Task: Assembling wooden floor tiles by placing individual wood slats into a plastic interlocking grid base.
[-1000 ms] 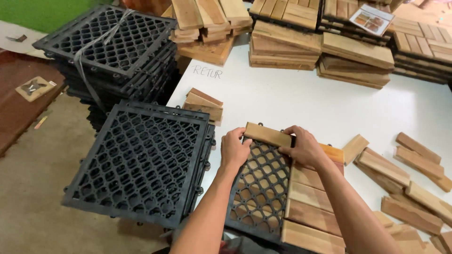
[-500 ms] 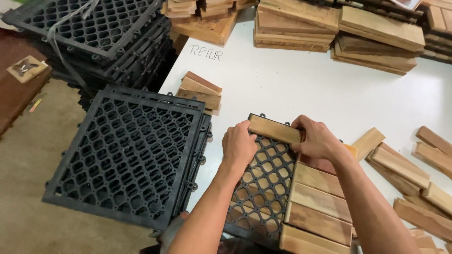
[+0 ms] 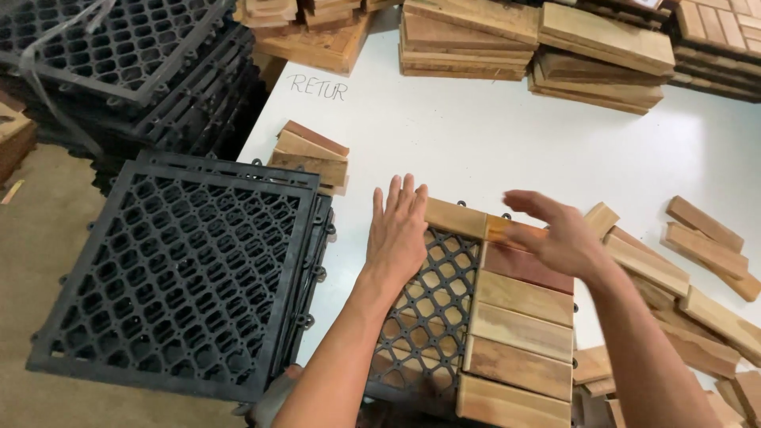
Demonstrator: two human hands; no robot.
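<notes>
Head view: at the centre of the frame the left hand (image 3: pixel 399 234) lies flat, fingers (image 3: pixel 394 198) straight and close together, palm down on the upper left corner of a black plastic grid tile (image 3: pixel 424 317) that rests on the white worktop (image 3: pixel 444 143). Just right of those fingers, a short wooden slat (image 3: pixel 456 218) sits across the top edge of the tile. The right hand (image 3: pixel 559 238) hovers at centre right, blurred, its fingers loosely spread and holding nothing, above the upper end of a column of wooden slats (image 3: pixel 519 333) that covers the tile's right half.

At lower left, a stack of empty black grid tiles (image 3: pixel 182 277) overhangs the worktop's edge. A taller pile of black grids (image 3: pixel 119 55) fills the upper left. A small pile of slats (image 3: pixel 311 157) lies just beyond the stack. Loose slats (image 3: pixel 697 269) are scattered at right, and stacked wooden boards (image 3: pixel 539 40) line the top of the frame.
</notes>
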